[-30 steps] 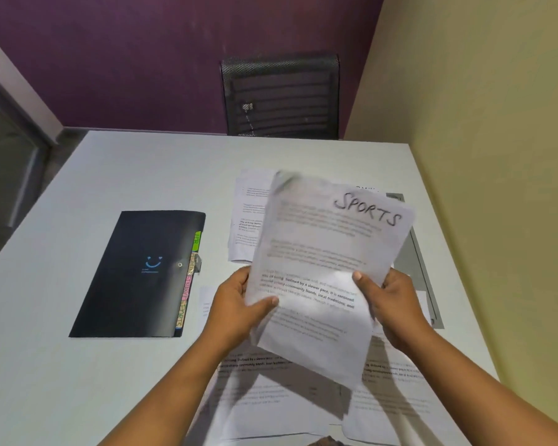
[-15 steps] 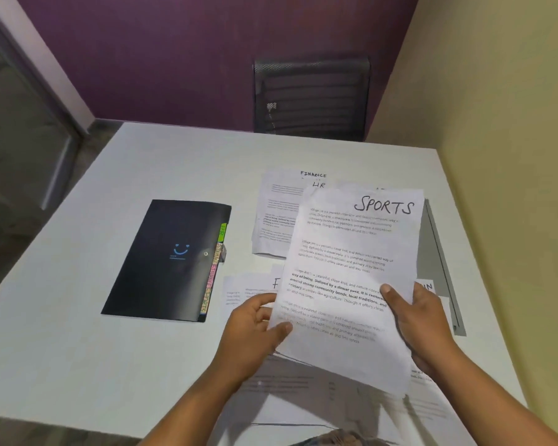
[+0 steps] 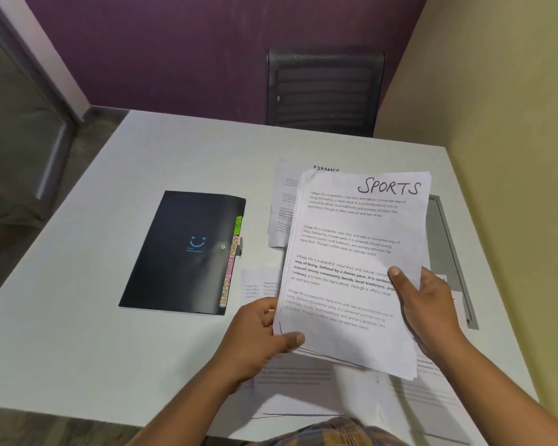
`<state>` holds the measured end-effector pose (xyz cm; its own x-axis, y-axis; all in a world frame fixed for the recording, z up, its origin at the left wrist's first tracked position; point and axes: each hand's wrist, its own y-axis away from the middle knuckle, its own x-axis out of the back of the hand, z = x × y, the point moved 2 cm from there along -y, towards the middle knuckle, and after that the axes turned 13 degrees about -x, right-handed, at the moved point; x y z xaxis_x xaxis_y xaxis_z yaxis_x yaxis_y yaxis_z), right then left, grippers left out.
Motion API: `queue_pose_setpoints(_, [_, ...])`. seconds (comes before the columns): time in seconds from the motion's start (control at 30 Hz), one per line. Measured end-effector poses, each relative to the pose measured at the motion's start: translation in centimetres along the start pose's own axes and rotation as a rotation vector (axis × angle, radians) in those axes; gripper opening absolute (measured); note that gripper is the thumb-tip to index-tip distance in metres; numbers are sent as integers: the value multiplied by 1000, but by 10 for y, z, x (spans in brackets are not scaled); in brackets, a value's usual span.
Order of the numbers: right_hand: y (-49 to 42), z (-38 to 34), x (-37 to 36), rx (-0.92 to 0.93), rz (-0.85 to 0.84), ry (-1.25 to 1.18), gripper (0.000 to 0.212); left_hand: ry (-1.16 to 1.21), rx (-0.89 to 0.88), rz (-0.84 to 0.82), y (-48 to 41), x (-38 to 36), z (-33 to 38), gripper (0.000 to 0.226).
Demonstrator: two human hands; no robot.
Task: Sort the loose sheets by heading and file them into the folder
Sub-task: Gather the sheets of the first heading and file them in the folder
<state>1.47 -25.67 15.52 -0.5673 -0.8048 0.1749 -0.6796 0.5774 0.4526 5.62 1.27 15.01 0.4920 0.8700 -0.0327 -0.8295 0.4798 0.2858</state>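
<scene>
Both hands hold a thin stack of white sheets headed SPORTS (image 3: 355,252) above the table. My left hand (image 3: 261,336) pinches the stack's lower left corner, thumb on top. My right hand (image 3: 426,304) grips its right edge, thumb on the text. The black folder (image 3: 181,252) lies closed to the left, with coloured index tabs (image 3: 231,265) along its right edge. More loose sheets lie on the table: one headed FINANCE (image 3: 284,201) behind the stack, some sheets (image 3: 255,286) beside the folder, others (image 3: 303,387) under my hands.
The white table (image 3: 78,300) reaches the yellow wall on the right. A grey flat tray or board (image 3: 448,252) lies under papers at the right. A black mesh chair (image 3: 326,91) stands behind the table's far edge. A floor gap lies to the left.
The SPORTS stack has straightened from a tilt to nearly upright and square in my hands. My view has shifted, so the folder and table sit further right. Both hands keep hold.
</scene>
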Motion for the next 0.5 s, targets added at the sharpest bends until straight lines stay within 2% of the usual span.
queue_pose_setpoints(0.1, [6, -2, -13, 10, 20, -3, 13, -17, -5, -61, 3, 13, 2, 38])
queue_pose_setpoints(0.2, [7, 0, -22, -5, 50, -27, 12, 107, 31, -141, 3, 26, 1, 33])
queue_pose_setpoints(0.3, [10, 2, -34, -20, 51, -39, 14, 109, 39, -133, 1, 40, -5, 32])
queue_pose_setpoints(0.4, [14, 10, -40, -5, 77, -38, 15, 10, 33, 10, -10, 53, -19, 19])
queue_pose_setpoints(0.47, [14, 15, -42, -4, 99, -25, 17, -192, 14, 186, -22, 70, -37, 13])
queue_pose_setpoints(0.5, [13, 19, -42, -17, 104, -19, 18, -319, 12, 261, -29, 78, -45, 16])
